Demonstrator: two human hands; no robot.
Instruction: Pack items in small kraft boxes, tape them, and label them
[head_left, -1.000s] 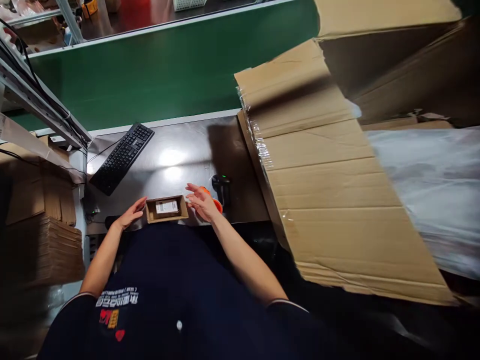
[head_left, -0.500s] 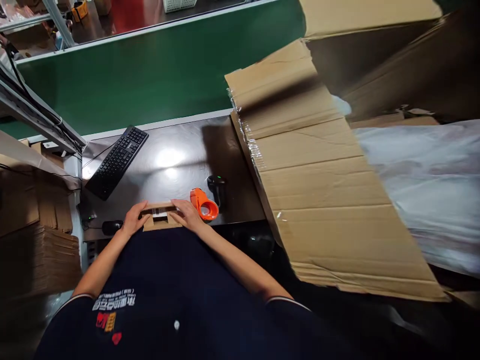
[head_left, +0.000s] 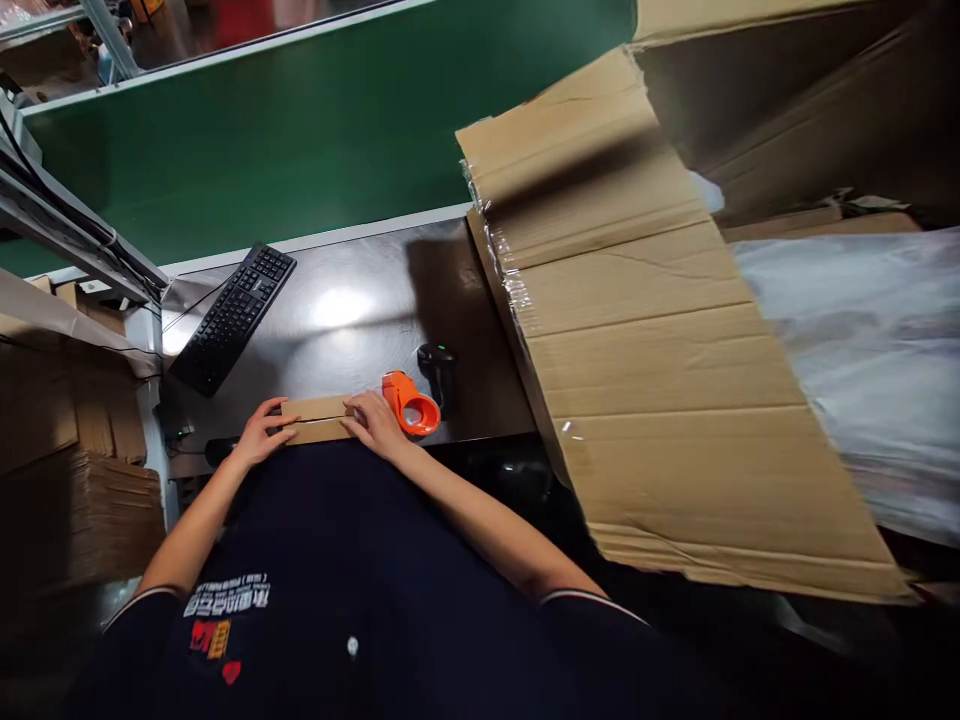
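A small cardboard box [head_left: 319, 419] lies at the near edge of the metal table, close to my body. Its two top flaps are folded down, with a thin dark gap between them. My left hand [head_left: 261, 434] grips the box's left end, thumb and fingers at its edges. At the right end, my right hand [head_left: 375, 422] holds it with fingers over the top. Just right of that hand is an orange tape dispenser [head_left: 411, 404]. A black barcode scanner [head_left: 437, 372] lies behind the dispenser.
A black keyboard [head_left: 234, 318] lies at the table's left, with a mouse [head_left: 220, 452] near the front edge. To the right, a large carton's flap [head_left: 660, 350] slopes beside the table. Flattened cardboard [head_left: 120, 510] is stacked at left. A green panel [head_left: 300, 150] borders the back.
The box's top flaps, raised and open half a second ago with a printed label showing inside, are now folded down. Both hands remain at its ends.
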